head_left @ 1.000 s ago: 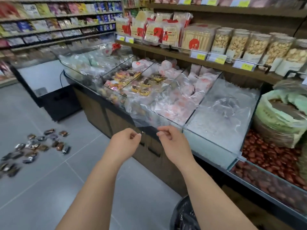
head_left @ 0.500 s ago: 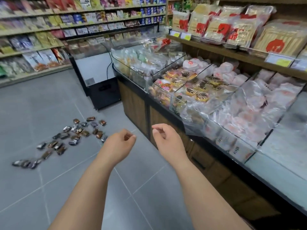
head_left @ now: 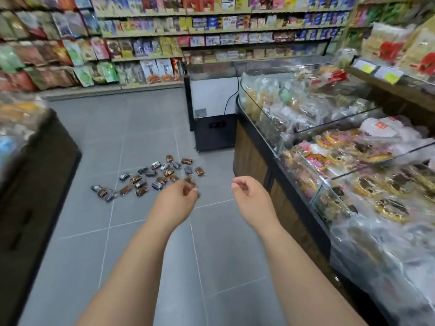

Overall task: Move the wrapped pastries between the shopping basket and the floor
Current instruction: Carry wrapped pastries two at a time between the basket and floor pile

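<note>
Littering open floor (head_left: 141, 231), wrapped pastries (head_left: 150, 177) (counter (head_left: 250, 158) edge rightward)

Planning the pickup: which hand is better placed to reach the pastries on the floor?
Left. The left hand sits toward the pastries, which lie ahead and left; the right hand is over by the counter.

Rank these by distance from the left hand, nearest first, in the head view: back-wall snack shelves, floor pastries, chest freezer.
1. wrapped pastries, on the floor just ahead of the left hand.
2. chest freezer, farther back, right of them.
3. snack shelves, along the back wall.
</note>
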{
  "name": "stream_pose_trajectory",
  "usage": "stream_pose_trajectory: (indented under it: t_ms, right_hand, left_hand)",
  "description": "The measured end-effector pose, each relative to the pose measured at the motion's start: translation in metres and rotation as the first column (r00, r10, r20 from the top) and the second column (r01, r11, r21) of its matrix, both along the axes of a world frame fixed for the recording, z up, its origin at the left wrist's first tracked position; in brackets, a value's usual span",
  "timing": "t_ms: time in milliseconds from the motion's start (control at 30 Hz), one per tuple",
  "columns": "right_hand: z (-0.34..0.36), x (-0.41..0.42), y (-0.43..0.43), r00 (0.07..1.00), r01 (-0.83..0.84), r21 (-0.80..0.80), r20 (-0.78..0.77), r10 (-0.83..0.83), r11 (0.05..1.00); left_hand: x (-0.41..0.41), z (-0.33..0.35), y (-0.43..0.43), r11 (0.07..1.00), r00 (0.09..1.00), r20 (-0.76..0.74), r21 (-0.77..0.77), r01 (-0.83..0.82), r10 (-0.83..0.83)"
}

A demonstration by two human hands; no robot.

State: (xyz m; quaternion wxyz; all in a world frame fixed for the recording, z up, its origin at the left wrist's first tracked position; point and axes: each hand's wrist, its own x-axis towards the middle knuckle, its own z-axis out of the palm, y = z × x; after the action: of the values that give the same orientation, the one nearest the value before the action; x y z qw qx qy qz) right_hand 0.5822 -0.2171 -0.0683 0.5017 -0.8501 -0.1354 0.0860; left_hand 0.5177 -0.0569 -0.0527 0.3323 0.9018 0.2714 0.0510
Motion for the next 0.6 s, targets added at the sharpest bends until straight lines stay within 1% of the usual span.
stream_pose_trajectory:
  t_ms: [200, 333, 467, 600]
  right_hand:
    - [-0.003, 0.055, 0.037, 0.986, -0.167, -0.030, -0.013, 0.167, 0.985]
    - [-0.008, 0.080, 0.065, 0.977, -0.214, -0.038, -0.030, 0.213, 0.976]
    - [-0.017, 0.113, 0.111, 0.971, -0.240, -0.062, -0.036, 0.238, 0.969]
    - [-0.027, 0.153, 0.165, 0.974, -0.221, -0.085, -0.068, 0.216, 0.972]
  left_hand:
    - [0.025, -0.008, 0.027, 0.985, 0.985, -0.020, 0.001, -0.172, 0.172]
    - [0.041, -0.019, 0.055, 0.969, 0.968, -0.036, 0.008, -0.247, 0.247]
    - [0.068, -0.030, 0.097, 0.961, 0.961, -0.036, -0.008, -0.276, 0.275]
    - [0.110, -0.042, 0.153, 0.963, 0.962, -0.029, 0.005, -0.270, 0.271]
